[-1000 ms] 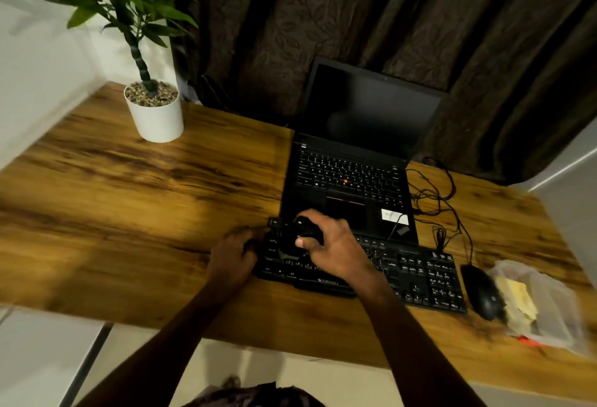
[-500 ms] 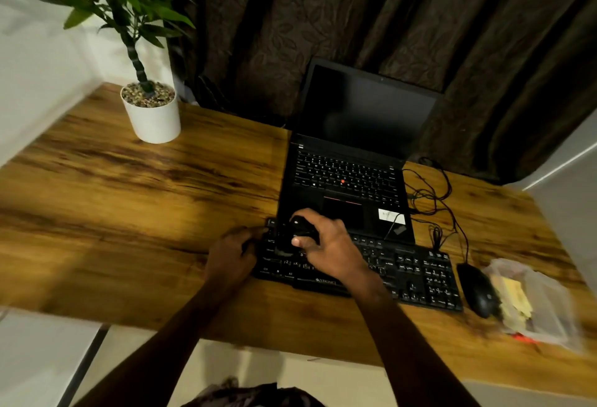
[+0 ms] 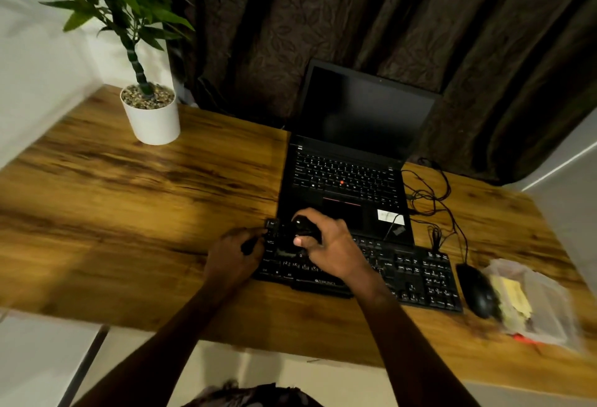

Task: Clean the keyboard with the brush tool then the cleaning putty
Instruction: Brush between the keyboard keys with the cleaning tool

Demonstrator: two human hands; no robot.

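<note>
Under the fingers of the right hand (image 3: 332, 245) lies the black keyboard (image 3: 413, 277), flat on the wooden desk (image 3: 129, 213). These fingers and the thumb are curled round a small black brush tool (image 3: 305, 229), holding it over the keys near the keyboard's left end. Just left of them, the left hand (image 3: 232, 255) has its fingers curled on the keyboard's left edge, holding it. Past the fingertips sits an open laptop (image 3: 349, 177) with a dark screen. Well to the right of the fingers lies a black mouse (image 3: 476, 290), with a clear bag (image 3: 546, 306) of yellow stuff (image 3: 513, 297) beside it. Far left stands a white plant pot (image 3: 151, 119).
</note>
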